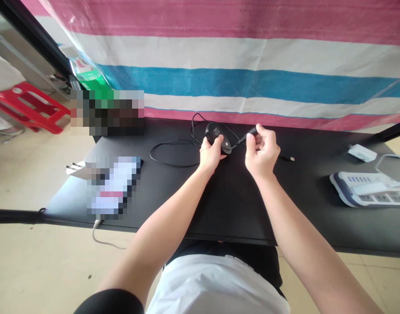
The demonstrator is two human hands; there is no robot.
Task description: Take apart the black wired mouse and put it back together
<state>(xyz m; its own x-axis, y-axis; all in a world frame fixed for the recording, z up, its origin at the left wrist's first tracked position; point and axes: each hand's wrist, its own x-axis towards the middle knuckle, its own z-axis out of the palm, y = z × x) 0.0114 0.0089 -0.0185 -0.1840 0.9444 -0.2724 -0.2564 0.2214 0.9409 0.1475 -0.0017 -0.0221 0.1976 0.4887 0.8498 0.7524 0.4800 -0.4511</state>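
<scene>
My left hand (212,155) is closed around a black computer mouse (216,131), its underside turned up toward me. Between the fingers of my right hand (263,150) is a small dark screwdriver (250,134), its thin shaft slanting down to the left. The tip meets the near end of the mouse's underside; whether it sits in a screw is too small to tell. A thin black cable (163,163) loops over the black table to the left and behind the mouse. A USB plug (292,159) lies just right of my right hand.
On the right stand a white power strip (343,189) with a plug in it and a white charger (362,152). A blurred-out phone (111,187) with a cable lies at left, beside a white plug (77,169). Behind the table (232,209) hangs a striped sheet (219,83).
</scene>
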